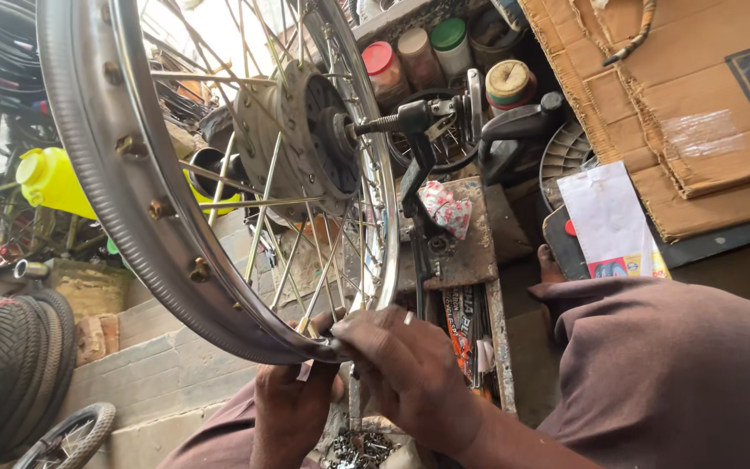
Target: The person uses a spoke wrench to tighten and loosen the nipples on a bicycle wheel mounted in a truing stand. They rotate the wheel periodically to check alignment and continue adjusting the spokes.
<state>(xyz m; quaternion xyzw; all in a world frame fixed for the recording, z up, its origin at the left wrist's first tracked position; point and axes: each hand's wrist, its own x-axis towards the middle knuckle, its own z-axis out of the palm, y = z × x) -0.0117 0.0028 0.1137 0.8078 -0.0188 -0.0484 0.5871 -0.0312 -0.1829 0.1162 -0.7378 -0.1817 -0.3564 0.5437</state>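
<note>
Both hands meet at the bottom of a spoked wheel (219,182). The right hand (405,373) is closed, thumb and fingers pinching something small at the rim (115,174), right where a spoke (327,278) comes down to it; what it pinches is too small to tell. The left hand (292,408) sits just below and beside it, fingers curled up against the underside of the rim, touching it; whether it grips anything else cannot be told.

The wheel stands upright, its hub (292,130) carried on a threaded axle (379,124) clamped in a dark stand (423,191). Brass nipples dot the inner face of the rim. Under the hands lies a heap of small metal parts (362,450).

Behind the stand is a worn wooden block (470,252) with a red-and-white cloth (444,208) on it. Jars (418,56) with coloured lids stand further back. Cardboard (687,104) lies at the right, a white bag (609,221) beside it. A yellow jug (49,182) and black tyres (10,365) are at the left.
</note>
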